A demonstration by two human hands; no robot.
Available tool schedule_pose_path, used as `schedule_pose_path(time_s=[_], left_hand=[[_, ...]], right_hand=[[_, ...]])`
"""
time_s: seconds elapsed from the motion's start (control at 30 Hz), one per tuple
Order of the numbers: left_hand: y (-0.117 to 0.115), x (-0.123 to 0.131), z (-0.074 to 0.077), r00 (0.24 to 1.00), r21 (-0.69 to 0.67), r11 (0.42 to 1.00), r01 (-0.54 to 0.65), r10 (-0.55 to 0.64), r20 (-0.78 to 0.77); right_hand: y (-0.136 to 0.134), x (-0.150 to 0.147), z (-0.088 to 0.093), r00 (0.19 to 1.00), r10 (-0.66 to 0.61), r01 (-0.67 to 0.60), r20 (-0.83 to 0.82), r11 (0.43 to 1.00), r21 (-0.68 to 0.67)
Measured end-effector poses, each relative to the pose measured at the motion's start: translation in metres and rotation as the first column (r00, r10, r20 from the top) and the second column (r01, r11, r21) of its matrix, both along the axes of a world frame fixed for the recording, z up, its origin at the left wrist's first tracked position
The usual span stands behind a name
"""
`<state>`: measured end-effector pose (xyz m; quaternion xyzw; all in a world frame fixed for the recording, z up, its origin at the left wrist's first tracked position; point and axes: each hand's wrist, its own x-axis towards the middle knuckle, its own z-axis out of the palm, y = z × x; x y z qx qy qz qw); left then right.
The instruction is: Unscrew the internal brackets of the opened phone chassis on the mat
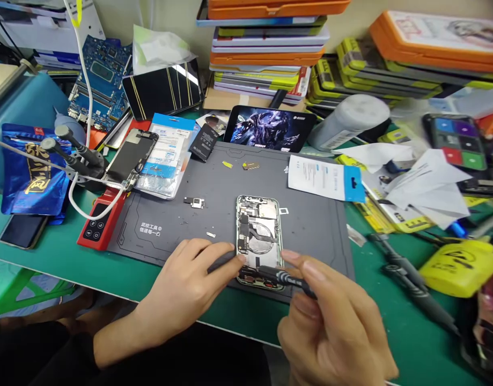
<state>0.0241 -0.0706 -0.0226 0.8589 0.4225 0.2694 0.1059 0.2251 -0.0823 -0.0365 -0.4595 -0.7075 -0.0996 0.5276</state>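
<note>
An opened phone housing (266, 247) lies on the grey work mat, its inner parts and a round coil showing. My left hand (190, 292) rests at its left edge, fingers closed round a slim black tool (221, 260) whose kind I cannot make out. One left fingertip touches the housing's frame. My right hand (335, 321) pinches a dark screwdriver (286, 279) with ridged bands; it slants over the lower end of the housing, and its tip is hard to see. Right of the housing sits a small metal tray (284, 211). A small metal-and-black part (196, 202) lies to the left.
The grey mat (149, 214) covers the green table. Behind stand a tablet-like screen (270, 128), a black battery (204, 142) and stacked boxes (266, 53). At left are a phone screen assembly (133, 155) and a red device (99, 222); at right, a yellow pouch (459, 268) and cabled handles (411, 289).
</note>
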Motion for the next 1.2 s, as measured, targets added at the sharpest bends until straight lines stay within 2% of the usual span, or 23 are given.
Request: schedule_pose_path(time_s=[0.4, 0.53, 1.03, 1.1, 1.2], left_hand=[[0.0007, -0.0004, -0.0024, 1.0, 0.01, 1.0, 0.002, -0.002, 0.011], [0.0003, -0.0002, -0.0033, 1.0, 0.009, 1.0, 0.006, -0.006, 0.004], [-0.001, 0.0011, -0.0003, 1.0, 0.003, 1.0, -0.013, 0.013, -0.025], [-0.0013, 0.0014, 0.0, 0.999, 0.014, 1.0, -0.017, 0.018, -0.03], [-0.0018, 0.001, -0.0003, 0.999, 0.023, 1.0, -0.011, 0.012, -0.051]], right_hand=[[-0.0015, -0.001, 0.0015, 1.0, -0.015, 0.015, -0.021, 0.999, -0.037], [-0.0016, -0.0026, 0.0017, 0.999, 0.024, -0.025, -0.042, 0.999, -0.027], [-0.0021, 0.0011, -0.0016, 0.996, -0.031, 0.03, -0.082, 0.999, -0.013], [-0.0001, -0.002, 0.0001, 0.992, 0.001, -0.006, -0.125, 0.999, -0.036], [-0.0004, -0.0069, 0.0014, 0.976, 0.115, -0.132, -0.186, 0.988, -0.076]])
